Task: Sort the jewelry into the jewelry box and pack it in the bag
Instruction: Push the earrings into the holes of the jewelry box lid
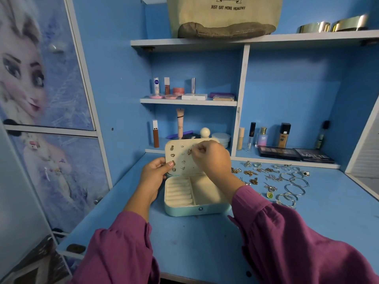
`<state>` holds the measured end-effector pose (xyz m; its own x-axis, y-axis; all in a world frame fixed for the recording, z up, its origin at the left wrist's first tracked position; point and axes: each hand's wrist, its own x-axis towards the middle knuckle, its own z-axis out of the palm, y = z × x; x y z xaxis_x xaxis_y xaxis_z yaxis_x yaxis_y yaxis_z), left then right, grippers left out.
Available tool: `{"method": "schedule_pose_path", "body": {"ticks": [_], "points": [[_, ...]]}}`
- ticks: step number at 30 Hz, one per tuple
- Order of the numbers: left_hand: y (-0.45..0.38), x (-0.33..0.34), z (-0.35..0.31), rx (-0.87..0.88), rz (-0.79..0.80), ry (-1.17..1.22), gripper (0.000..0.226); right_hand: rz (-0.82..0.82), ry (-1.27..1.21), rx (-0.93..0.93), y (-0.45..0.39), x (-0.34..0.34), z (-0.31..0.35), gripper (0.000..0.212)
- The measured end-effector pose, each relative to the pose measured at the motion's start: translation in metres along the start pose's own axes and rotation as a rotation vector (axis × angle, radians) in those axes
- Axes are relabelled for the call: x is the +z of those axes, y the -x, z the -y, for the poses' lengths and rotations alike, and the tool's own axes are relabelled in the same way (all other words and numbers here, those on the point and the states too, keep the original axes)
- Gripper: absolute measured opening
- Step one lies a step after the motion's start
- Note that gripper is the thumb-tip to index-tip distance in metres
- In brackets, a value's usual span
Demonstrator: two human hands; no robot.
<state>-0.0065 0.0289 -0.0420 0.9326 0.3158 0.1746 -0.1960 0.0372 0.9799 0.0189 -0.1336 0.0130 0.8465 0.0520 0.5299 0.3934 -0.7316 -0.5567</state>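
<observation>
A cupboard door (pixel 41 78) with a cartoon character printed on it fills the far left. On the blue desk (pixel 127 226), the left hand (pixel 154 175) grips the left edge of the raised lid (pixel 180 158) of a pale jewelry box (pixel 196 193), thumb on the inner face. The lid's cream inner panel holds several small earrings in rows. The box sits open at the middle of the desk, with ring rolls in its left compartment and a plain compartment on the right. The right hand (pixel 211 158) is in front of the lid, fingertips pinched on a small gold butterfly earring (pixel 190 151) at the panel. Both arms wear purple sleeves (pixel 287 242). To the right of the box, loose jewelry (pixel 272 179) lies spread on the desk: rings, chains and silver bangles. Behind, shelves hold cosmetics (pixel 184 91). On the top shelf stands a beige canvas bag (pixel 223 15), well apart from the box.
</observation>
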Motion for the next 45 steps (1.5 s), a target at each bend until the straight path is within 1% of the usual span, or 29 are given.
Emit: {"method": "schedule_pose_path", "body": {"ticks": [6,8,10,12,14,15,17,19,20,23,25,27,30,33,36,39,42,43,45], "points": [[0.004,0.001,-0.003,0.003,-0.003,0.000,0.011,-0.073,0.033,-0.068,-0.003,-0.004,-0.002,0.013],[0.004,0.001,-0.004,0.000,-0.007,-0.009,0.011,-0.088,0.067,-0.096,-0.005,-0.007,-0.003,0.026],[0.006,0.001,-0.006,-0.001,-0.006,-0.016,0.010,-0.104,0.184,-0.121,-0.006,-0.011,-0.003,0.039],[0.009,0.003,-0.009,0.008,-0.017,-0.027,0.010,-0.100,0.267,-0.130,-0.007,-0.016,-0.003,0.042],[0.013,0.005,-0.014,0.049,-0.048,-0.060,0.013,-0.065,0.283,-0.124,-0.007,-0.021,-0.004,0.039],[0.015,0.007,-0.017,0.087,-0.074,-0.095,0.015,-0.047,0.279,-0.122,-0.006,-0.024,-0.004,0.038],[0.019,0.010,-0.024,0.178,-0.157,-0.169,0.029,-0.032,0.254,-0.132,-0.005,-0.029,-0.004,0.037],[0.026,0.014,-0.031,0.242,-0.232,-0.127,0.042,-0.039,0.226,-0.160,-0.001,-0.033,-0.006,0.035],[0.031,0.017,-0.036,0.252,-0.237,-0.069,0.045,-0.042,0.210,-0.174,0.000,-0.034,-0.006,0.034],[0.049,0.033,-0.047,0.189,-0.142,0.065,0.046,-0.039,0.141,-0.198,0.006,-0.038,-0.009,0.028],[0.058,0.043,-0.050,0.123,-0.074,0.082,0.045,-0.043,0.091,-0.231,0.011,-0.040,-0.011,0.022],[0.065,0.050,-0.053,0.077,-0.042,0.106,0.043,-0.063,0.061,-0.288,0.017,-0.041,-0.015,0.016],[0.074,0.058,-0.057,0.050,-0.048,0.127,0.038,-0.090,0.046,-0.374,0.027,-0.040,-0.023,0.012],[0.080,0.065,-0.058,0.010,-0.094,0.127,0.033,-0.127,0.039,-0.453,0.036,-0.038,-0.031,0.009],[0.085,0.069,-0.059,-0.064,-0.146,0.146,0.024,-0.153,0.044,-0.491,0.046,-0.035,-0.039,0.009],[0.089,0.069,-0.058,-0.158,-0.171,0.135,0.018,-0.139,0.028,-0.515,0.054,-0.032,-0.047,0.012],[0.092,0.067,-0.056,-0.224,-0.176,0.122,0.016,-0.090,0.007,-0.555,0.060,-0.036,-0.054,0.010],[0.093,0.066,-0.056,-0.239,-0.172,0.114,0.015,-0.053,-0.016,-0.548,0.060,-0.038,-0.057,0.011],[0.093,0.065,-0.056,-0.266,-0.168,0.105,0.015,0.062,-0.121,-0.472,0.063,-0.045,-0.063,0.020]]}}
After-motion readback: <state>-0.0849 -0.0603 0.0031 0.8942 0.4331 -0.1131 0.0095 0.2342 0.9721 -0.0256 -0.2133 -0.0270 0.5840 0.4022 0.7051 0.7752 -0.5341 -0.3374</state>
